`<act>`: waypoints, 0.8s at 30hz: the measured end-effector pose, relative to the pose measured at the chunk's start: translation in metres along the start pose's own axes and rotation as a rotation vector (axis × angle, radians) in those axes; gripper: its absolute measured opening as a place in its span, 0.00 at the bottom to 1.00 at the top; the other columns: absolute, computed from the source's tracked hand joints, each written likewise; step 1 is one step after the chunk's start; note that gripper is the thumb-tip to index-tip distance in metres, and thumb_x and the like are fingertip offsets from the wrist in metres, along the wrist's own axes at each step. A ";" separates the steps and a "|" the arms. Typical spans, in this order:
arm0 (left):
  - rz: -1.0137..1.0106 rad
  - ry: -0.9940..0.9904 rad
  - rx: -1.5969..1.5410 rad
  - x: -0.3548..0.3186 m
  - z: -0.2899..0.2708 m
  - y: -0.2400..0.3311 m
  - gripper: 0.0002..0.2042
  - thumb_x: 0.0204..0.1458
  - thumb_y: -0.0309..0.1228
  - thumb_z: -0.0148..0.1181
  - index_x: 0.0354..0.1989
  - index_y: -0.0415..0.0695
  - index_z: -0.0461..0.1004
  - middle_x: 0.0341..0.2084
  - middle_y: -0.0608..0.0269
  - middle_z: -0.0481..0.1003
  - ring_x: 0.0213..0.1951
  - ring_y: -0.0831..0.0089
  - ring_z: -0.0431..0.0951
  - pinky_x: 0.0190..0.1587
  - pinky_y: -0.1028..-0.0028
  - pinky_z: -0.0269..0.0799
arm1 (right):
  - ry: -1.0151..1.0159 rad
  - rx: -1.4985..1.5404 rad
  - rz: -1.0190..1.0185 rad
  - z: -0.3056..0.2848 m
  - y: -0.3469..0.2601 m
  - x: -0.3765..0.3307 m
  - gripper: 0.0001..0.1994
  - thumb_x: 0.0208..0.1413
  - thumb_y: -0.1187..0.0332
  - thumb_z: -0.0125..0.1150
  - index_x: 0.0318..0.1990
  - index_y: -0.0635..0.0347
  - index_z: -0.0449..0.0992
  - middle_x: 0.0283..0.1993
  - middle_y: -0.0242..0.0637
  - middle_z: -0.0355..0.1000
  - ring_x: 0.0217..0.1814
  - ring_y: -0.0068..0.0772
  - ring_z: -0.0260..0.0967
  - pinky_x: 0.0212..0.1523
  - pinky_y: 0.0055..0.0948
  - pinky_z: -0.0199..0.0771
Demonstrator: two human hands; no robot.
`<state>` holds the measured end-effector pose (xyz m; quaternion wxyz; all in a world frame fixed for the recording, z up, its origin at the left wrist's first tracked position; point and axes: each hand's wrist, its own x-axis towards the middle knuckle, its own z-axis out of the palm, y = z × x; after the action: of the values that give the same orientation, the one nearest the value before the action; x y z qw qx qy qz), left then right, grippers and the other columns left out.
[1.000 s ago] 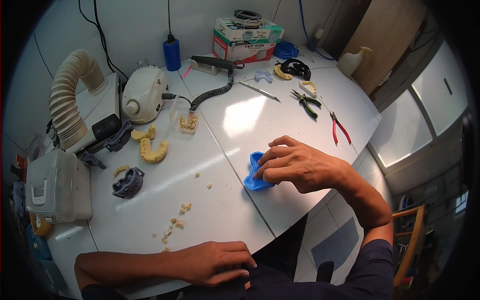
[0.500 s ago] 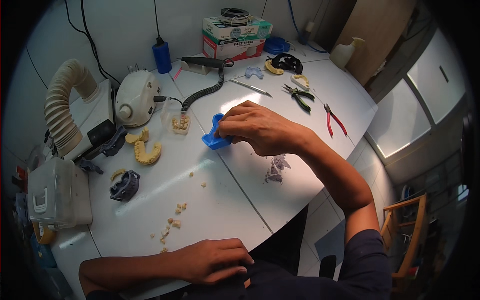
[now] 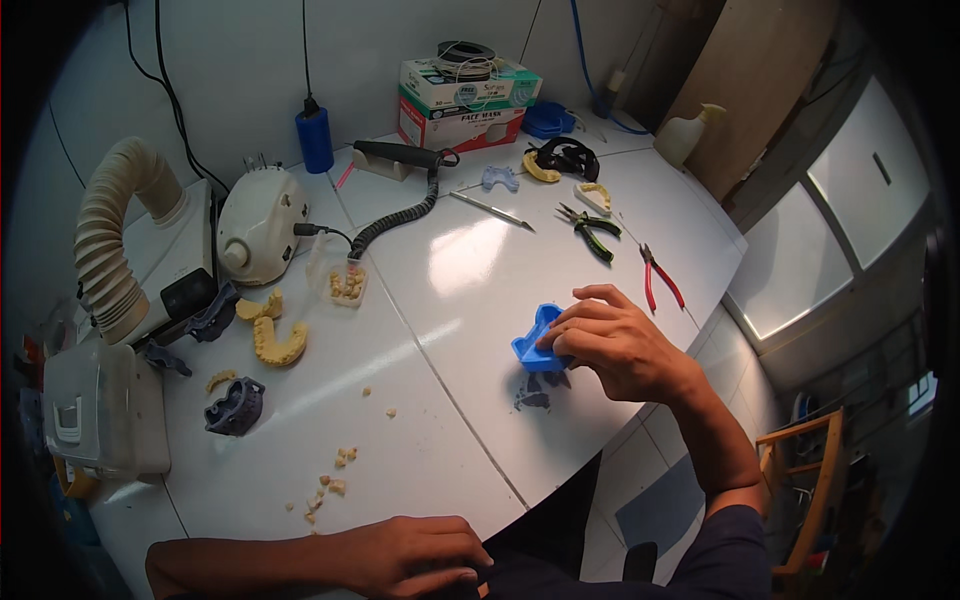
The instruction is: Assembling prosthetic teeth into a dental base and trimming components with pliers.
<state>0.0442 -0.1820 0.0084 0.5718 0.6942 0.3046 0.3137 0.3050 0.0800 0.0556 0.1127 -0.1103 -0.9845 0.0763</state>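
My right hand (image 3: 630, 350) grips a blue dental base mould (image 3: 538, 350) between thumb and fingers at its right side. The mould is an angular, hollow tray and is held over a patch of crumbly grey pieces (image 3: 532, 390), partly covering them. My left hand (image 3: 415, 555) rests at the table's front edge with fingers loosely bent and apart, holding nothing. Several small cream tooth-like pieces (image 3: 337, 487) lie scattered on the white table (image 3: 440, 460) ahead of it. Yellow dental casts (image 3: 280, 345) and a dark grey dental model (image 3: 236, 406) sit farther left.
Green-handled pliers (image 3: 592, 236), red-handled cutters (image 3: 655, 278) and a craft knife (image 3: 492, 210) lie beyond my right hand. A small clear box of teeth (image 3: 348, 285) stands near a white control unit (image 3: 262, 225). A ribbed hose (image 3: 105, 250) and toolbox (image 3: 105, 410) line the left side.
My right hand has carried the blue mould to the right and toward me, over the grey pieces. The view has shifted slightly; my left hand stays at the edge.
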 end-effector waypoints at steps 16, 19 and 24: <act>-0.032 0.036 0.057 -0.001 0.001 0.002 0.08 0.66 0.24 0.64 0.49 0.35 0.80 0.41 0.50 0.80 0.41 0.59 0.82 0.46 0.65 0.78 | 0.286 -0.338 0.225 0.040 -0.032 0.011 0.10 0.53 0.77 0.72 0.40 0.63 0.76 0.30 0.40 0.75 0.34 0.43 0.75 0.51 0.41 0.74; -0.016 0.015 0.051 0.000 0.000 0.001 0.08 0.66 0.25 0.64 0.50 0.35 0.80 0.41 0.50 0.80 0.41 0.59 0.82 0.46 0.65 0.78 | 0.276 -0.293 0.226 0.033 -0.062 -0.007 0.13 0.51 0.77 0.74 0.43 0.62 0.78 0.31 0.39 0.76 0.33 0.42 0.76 0.51 0.40 0.74; -0.030 0.022 0.052 -0.001 0.003 0.000 0.08 0.66 0.25 0.64 0.50 0.35 0.80 0.42 0.50 0.80 0.41 0.60 0.82 0.46 0.66 0.78 | 0.412 -0.331 0.328 0.015 -0.037 -0.013 0.11 0.54 0.77 0.73 0.42 0.61 0.77 0.31 0.39 0.78 0.35 0.42 0.77 0.51 0.41 0.73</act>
<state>0.0455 -0.1843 0.0077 0.5550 0.7006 0.3292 0.3045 0.3065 0.0391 0.0449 0.2765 -0.2977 -0.9091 -0.0919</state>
